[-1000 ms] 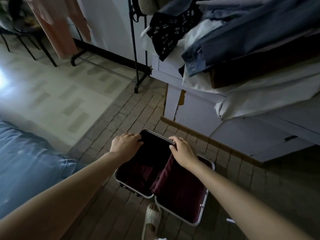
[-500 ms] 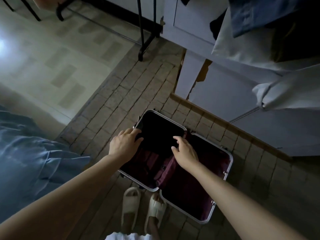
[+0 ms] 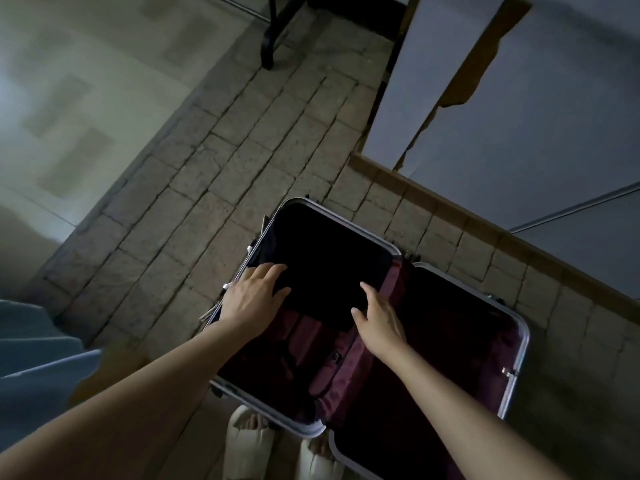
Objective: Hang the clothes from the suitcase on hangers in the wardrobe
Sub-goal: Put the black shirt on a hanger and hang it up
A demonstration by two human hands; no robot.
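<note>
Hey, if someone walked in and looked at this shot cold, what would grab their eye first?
Probably the open suitcase with its silver frame and dark red lining, lying flat on the stone-tile floor at lower centre. Both hands reach into its left half: the left hand and right hand lie with fingers spread on a dark folded garment. Pale slippers show at the bottom edge.

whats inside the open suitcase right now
A dark folded garment lies in the left half of the suitcase, with both hands on it. Maroon lining shows elsewhere. Whatever lies under the garment is covered.
</note>
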